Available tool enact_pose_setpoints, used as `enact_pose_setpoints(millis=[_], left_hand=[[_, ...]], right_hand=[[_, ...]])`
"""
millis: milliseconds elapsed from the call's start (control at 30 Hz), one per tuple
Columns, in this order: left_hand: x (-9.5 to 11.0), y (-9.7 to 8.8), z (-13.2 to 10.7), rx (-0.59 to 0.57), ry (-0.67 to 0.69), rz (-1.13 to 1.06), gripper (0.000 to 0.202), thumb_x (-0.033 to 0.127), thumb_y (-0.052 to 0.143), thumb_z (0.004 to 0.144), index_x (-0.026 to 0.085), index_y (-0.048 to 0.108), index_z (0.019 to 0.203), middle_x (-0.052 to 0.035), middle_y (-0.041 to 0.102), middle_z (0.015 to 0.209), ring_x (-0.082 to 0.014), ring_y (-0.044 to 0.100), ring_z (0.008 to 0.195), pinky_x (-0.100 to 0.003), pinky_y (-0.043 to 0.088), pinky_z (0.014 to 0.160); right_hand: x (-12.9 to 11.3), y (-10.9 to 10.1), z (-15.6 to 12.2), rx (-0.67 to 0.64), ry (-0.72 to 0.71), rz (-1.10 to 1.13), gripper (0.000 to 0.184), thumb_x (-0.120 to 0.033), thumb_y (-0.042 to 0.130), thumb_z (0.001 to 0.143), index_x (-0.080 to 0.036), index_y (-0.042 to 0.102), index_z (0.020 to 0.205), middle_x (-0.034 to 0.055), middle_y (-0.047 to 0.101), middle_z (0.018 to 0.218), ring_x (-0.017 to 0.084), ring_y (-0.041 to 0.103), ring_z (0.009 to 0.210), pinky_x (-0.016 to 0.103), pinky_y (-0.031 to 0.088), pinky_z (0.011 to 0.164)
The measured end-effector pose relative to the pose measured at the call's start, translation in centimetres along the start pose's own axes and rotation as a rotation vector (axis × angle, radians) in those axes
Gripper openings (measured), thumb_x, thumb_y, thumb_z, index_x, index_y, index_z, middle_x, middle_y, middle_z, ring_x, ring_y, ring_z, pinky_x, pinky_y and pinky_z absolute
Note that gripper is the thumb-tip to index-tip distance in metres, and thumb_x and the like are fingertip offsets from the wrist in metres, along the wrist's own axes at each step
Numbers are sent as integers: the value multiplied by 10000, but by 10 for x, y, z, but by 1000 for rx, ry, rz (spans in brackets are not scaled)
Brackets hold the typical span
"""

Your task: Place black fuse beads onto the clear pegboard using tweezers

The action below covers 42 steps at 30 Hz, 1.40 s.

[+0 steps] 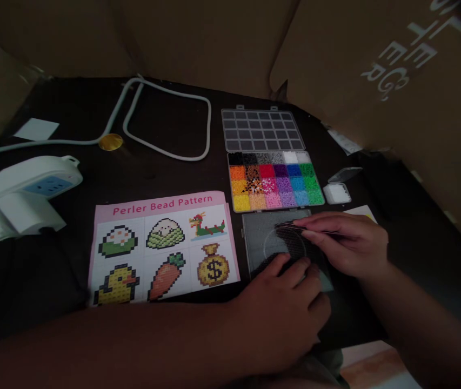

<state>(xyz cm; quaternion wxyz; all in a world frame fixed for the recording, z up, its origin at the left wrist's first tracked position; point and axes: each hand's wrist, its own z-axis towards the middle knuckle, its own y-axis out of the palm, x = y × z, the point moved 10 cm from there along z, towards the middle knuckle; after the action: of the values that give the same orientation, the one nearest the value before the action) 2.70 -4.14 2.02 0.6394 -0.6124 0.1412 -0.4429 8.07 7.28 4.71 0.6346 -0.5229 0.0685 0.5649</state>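
A clear pegboard (256, 237) with a pale circle on it lies on the dark table. My left hand (291, 302) rests on its near part, fingers spread and slightly bent, holding nothing that shows. From the right, my right hand (352, 240) pinches a pair of thin dark tweezers (323, 230). Their tips reach over the upper part of the pegboard, near some small dark beads (285, 226). Whether a bead is between the tips is too small to tell. Both hands cover part of the board.
Behind the pegboard, a bead box (276, 181) stands with its lid (262, 129) folded back. Right of it sits a small case of white beads (336, 193). A pattern sheet (165, 251) lies left. Farther left are a power strip (44, 181), a white cable (208, 129) and a gold disc (111, 142).
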Motion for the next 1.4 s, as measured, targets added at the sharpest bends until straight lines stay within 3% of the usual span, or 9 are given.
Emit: enact_pose_setpoints(millis=[1400], left_hand=[[-1, 0, 0, -13, 0, -5, 407, 461, 592, 920, 173, 597, 1207, -151, 520, 1394, -323, 438, 1335, -511, 307, 1112]], right_hand=[[12, -2, -3, 8, 101, 56, 226, -86, 755, 774, -269, 761, 907, -11, 784, 918, 171, 750, 797, 288, 634, 689]])
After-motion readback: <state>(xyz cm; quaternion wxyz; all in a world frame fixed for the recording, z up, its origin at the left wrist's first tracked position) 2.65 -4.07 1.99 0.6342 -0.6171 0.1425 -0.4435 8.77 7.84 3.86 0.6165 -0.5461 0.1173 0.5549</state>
